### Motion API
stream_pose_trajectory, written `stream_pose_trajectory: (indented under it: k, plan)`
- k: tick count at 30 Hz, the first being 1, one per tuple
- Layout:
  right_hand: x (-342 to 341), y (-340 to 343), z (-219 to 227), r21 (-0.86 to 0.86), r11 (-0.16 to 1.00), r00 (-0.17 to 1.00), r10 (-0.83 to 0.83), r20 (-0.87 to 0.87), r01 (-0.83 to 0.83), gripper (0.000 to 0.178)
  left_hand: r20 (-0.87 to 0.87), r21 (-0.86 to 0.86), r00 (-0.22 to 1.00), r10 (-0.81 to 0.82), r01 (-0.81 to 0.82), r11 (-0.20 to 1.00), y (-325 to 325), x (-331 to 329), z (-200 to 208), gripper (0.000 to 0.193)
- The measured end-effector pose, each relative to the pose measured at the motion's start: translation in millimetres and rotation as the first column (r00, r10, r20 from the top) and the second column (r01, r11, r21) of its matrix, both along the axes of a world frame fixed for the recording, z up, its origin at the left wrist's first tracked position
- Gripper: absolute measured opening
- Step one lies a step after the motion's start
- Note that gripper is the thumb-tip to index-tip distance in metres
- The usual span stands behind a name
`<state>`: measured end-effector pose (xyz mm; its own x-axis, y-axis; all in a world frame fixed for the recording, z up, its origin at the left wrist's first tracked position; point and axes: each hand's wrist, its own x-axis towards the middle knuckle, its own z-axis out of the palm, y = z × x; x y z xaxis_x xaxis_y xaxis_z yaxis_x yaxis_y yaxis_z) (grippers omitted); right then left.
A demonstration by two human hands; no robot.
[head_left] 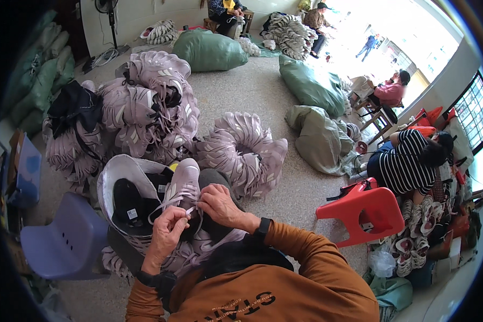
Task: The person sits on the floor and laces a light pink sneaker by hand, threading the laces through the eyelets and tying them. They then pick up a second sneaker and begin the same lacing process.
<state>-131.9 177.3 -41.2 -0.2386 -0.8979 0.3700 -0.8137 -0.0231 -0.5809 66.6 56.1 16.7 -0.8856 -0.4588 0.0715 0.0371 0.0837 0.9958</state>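
A pale lilac sneaker (pixel 184 180) rests toe-away over my lap, its light laces partly threaded and trailing loose at the left. My left hand (pixel 169 229) pinches a shoelace (pixel 190 210) between thumb and fingertips, just below the shoe's tongue. Curled against the sneaker's right side, my right hand (pixel 221 206) grips at the same lace; its fingertips are partly hidden. Beside my left hand stands a white-rimmed round container (pixel 106 185) with black insoles (pixel 126 198) inside. More lilac shoes (pixel 220 241) lie under my forearms.
Stacked lilac sneakers (pixel 150 102) and a ring of them (pixel 244 147) stand ahead. A purple chair (pixel 64 236) is at left, a red stool (pixel 362 214) at right. Green sacks (pixel 209 51) lie farther off. A person in a striped top (pixel 405 166) sits at right; others sit beyond.
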Motion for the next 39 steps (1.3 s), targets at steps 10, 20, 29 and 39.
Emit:
stream_pose_trajectory:
  k: [10, 20, 29, 39]
  plan:
    - [2.7, -2.7, 24.1, 0.207, 0.969, 0.744, -0.037, 0.667, -0.137, 0.018, -0.108, 0.069, 0.993, 0.057, -0.05, 0.996, 0.8, -15.5, 1.6, 0.009]
    - [21.6, -8.8, 1.5, 0.113, 0.993, 0.998, -0.03, 0.046, 0.024, 0.029, -0.092, 0.424, 0.994, 0.051, -0.007, 0.906, -0.1, -23.4, -14.6, 0.012]
    - [6.0, 0.6, 7.1, 0.082, 0.994, 0.997, -0.075, 0.023, 0.073, 0.021, -0.056, 0.537, 0.918, 0.392, -0.303, 0.787, -23.0, 93.8, 14.5, 0.02]
    - [3.2, -2.6, 1.5, 0.003, 0.998, 0.989, -0.057, 0.139, 0.057, 0.021, -0.082, 0.594, 0.719, 0.69, -0.521, 0.613, -25.7, 199.9, -6.5, 0.025]
